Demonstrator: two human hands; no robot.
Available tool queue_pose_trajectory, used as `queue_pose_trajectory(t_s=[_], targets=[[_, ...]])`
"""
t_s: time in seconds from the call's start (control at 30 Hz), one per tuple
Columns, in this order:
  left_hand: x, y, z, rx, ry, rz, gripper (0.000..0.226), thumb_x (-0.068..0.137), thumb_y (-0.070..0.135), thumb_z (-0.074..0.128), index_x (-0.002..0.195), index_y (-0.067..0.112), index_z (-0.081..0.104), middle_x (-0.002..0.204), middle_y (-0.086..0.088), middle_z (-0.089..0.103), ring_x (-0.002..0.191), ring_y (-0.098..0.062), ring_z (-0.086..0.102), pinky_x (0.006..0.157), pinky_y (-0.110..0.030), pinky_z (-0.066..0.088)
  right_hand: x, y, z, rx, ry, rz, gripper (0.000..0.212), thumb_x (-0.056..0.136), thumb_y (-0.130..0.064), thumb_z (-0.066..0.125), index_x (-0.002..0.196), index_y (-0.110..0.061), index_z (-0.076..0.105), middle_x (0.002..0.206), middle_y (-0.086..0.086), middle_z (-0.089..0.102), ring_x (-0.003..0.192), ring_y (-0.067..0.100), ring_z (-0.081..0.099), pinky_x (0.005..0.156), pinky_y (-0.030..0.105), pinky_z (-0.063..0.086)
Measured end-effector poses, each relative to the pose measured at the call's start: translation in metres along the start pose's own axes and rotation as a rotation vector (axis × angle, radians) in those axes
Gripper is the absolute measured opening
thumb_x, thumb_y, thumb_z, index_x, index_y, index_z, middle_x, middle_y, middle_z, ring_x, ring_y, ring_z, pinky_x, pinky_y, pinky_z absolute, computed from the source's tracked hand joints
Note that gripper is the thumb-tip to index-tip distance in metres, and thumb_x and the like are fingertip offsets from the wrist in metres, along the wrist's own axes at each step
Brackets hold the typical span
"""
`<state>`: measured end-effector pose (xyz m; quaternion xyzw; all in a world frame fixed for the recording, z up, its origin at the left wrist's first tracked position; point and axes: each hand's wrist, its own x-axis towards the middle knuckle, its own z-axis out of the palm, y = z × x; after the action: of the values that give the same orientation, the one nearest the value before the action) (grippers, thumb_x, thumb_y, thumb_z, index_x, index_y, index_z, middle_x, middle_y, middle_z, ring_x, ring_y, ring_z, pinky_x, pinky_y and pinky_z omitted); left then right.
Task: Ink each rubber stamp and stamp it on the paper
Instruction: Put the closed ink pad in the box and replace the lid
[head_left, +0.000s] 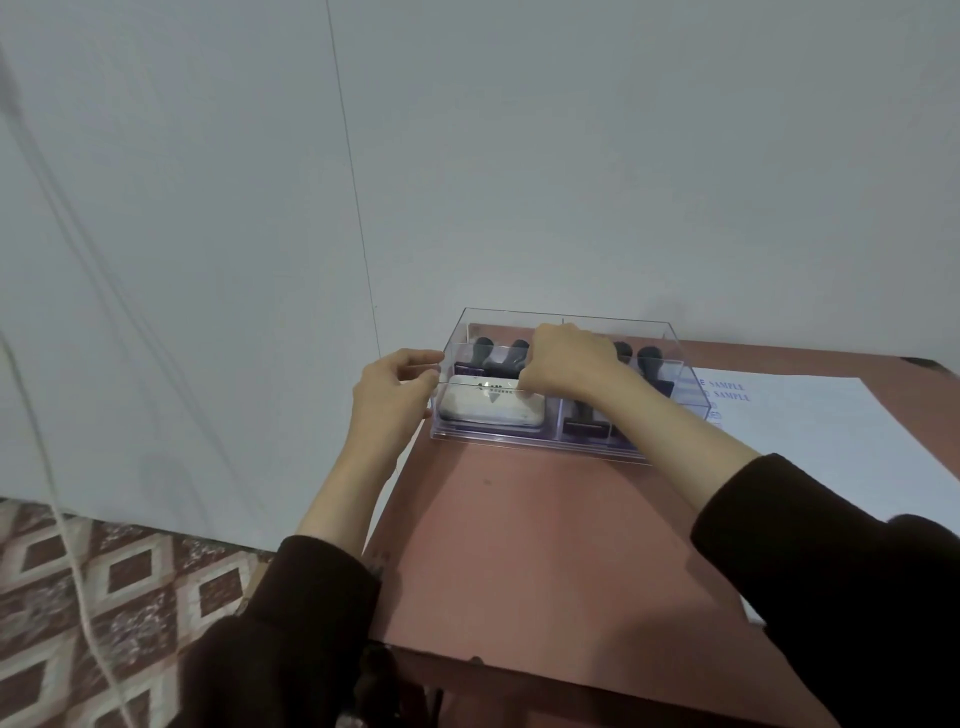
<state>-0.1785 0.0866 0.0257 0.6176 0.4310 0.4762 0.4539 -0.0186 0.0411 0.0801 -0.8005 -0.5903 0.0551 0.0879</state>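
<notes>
Box (623, 319) of clear plastic sits at the far edge of the table (545, 545), against the wall, and from my seat it is the centre of everything. My left hand (389, 395) is at its nine o'clock side, fingers and thumb curled round the top of that wall, so I read it as gripping the box. My right hand (566, 364) reaches in over the top from five o'clock, knuckles up and fingers curled down into the box. The fingertips are hidden behind the hand itself, so I cannot tell whether they hold anything.

Inside, a white pad (493, 408) lies in the seven o'clock compartment, with small print on its lid that I cannot read. Dark-handled stamps (485, 351) stand upright behind it at eleven o'clock. More show at one o'clock and at five o'clock, partly covered by my right wrist (I cannot count them with any confidence).

Paper (831, 441) lies flat at three o'clock of the box, touching or tucked just under its corner; which, I cannot say. It carries blue stamped lines, with "SAMPLE" legible twice and the lower marks blurred behind the plastic. Its right side runs out of view.

At eight o'clock of the table a pale cord (57, 519) hangs over patterned floor.
</notes>
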Motion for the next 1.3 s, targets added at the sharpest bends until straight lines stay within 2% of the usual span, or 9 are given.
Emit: queue_pose_trajectory(t_s=[0.1,0.17,0.4,0.77,0.93,1.0,1.07,1.17,1.3], targets=[[0.001,0.0,-0.001,0.001,-0.003,0.003,0.02,0.087,0.007,0.056,0.097,0.02,0.067,0.093,-0.004,0.067,0.081,-0.014,0.061,0.052,-0.011,0.048,0.003,0.002,0.0,0.009,-0.009,0.005,0.015,0.075,-0.012,0.061,0.069,-0.014,0.047,0.068,-0.001,0.046,0.074,0.026,0.051,0.062,0.027,0.033],[0.001,0.0,-0.001,0.004,-0.006,0.006,0.019,0.088,0.007,0.055,0.096,0.02,0.067,0.094,-0.005,0.067,0.081,-0.014,0.061,0.052,-0.011,0.047,0.005,0.004,0.002,0.013,0.014,0.0,0.007,0.075,-0.011,0.059,0.078,-0.013,0.054,0.069,-0.001,0.047,0.074,0.026,0.051,0.062,0.027,0.034],[0.001,0.001,0.0,0.003,0.0,0.009,0.021,0.088,0.005,0.054,0.098,0.017,0.066,0.096,-0.005,0.067,0.078,-0.013,0.06,0.051,-0.01,0.047,0.006,0.007,0.008,0.005,0.073,-0.018,0.023,0.079,-0.014,0.053,0.099,-0.012,0.063,0.076,0.002,0.05,0.077,0.026,0.051,0.067,0.029,0.036],[0.001,0.002,0.002,0.024,0.014,-0.004,0.024,0.087,0.004,0.053,0.097,0.02,0.067,0.089,0.002,0.064,0.079,-0.011,0.058,0.062,-0.021,0.046,0.004,0.019,0.011,0.137,0.103,-0.073,0.02,0.082,-0.018,0.055,0.092,-0.013,0.071,0.089,0.003,0.068,0.085,0.024,0.06,0.067,0.029,0.044],[0.003,0.002,-0.001,0.041,0.014,-0.024,0.025,0.085,0.005,0.054,0.099,0.021,0.067,0.095,0.0,0.066,0.088,-0.014,0.059,0.068,-0.023,0.046,-0.017,0.052,-0.009,0.442,0.31,-0.125,0.013,0.088,-0.025,0.06,0.094,-0.022,0.07,0.089,-0.003,0.068,0.078,0.011,0.058,0.071,0.023,0.046],[0.005,0.004,-0.001,0.017,0.009,-0.045,0.026,0.085,0.004,0.053,0.1,0.02,0.067,0.096,0.001,0.066,0.088,-0.013,0.058,0.067,-0.023,0.045,-0.022,0.073,-0.016,0.498,0.426,-0.054,0.015,0.087,-0.025,0.06,0.101,-0.022,0.067,0.089,-0.001,0.065,0.072,0.011,0.056,0.07,0.025,0.042],[0.008,0.007,0.002,-0.025,0.001,-0.101,0.026,0.085,0.005,0.051,0.1,0.02,0.065,0.097,-0.001,0.065,0.086,-0.013,0.057,0.069,-0.024,0.045,-0.024,0.098,-0.02,0.497,0.464,0.086,0.027,0.088,-0.027,0.06,0.113,-0.018,0.062,0.097,0.005,0.062,0.083,0.02,0.058,0.075,0.025,0.038],[0.015,0.01,0.008,-0.071,0.002,-0.217,0.017,0.087,0.011,0.05,0.095,0.019,0.063,0.1,-0.003,0.064,0.086,-0.016,0.057,0.076,-0.03,0.045,-0.026,0.13,-0.022,0.554,0.269,0.302,0.044,0.089,-0.038,0.058,0.121,-0.009,0.056,0.113,0.011,0.061,0.091,0.028,0.06,0.077,0.034,0.046],[0.018,0.014,0.021,-0.06,-0.05,-0.344,0.02,0.092,0.028,0.048,0.097,0.013,0.061,0.098,-0.002,0.06,0.079,-0.013,0.053,0.065,-0.026,0.039,-0.031,0.144,-0.012,0.772,0.01,0.398,0.048,0.087,-0.044,0.06,0.102,0.002,0.062,0.09,0.015,0.064,0.067,0.022,0.054,0.059,0.029,0.043]])
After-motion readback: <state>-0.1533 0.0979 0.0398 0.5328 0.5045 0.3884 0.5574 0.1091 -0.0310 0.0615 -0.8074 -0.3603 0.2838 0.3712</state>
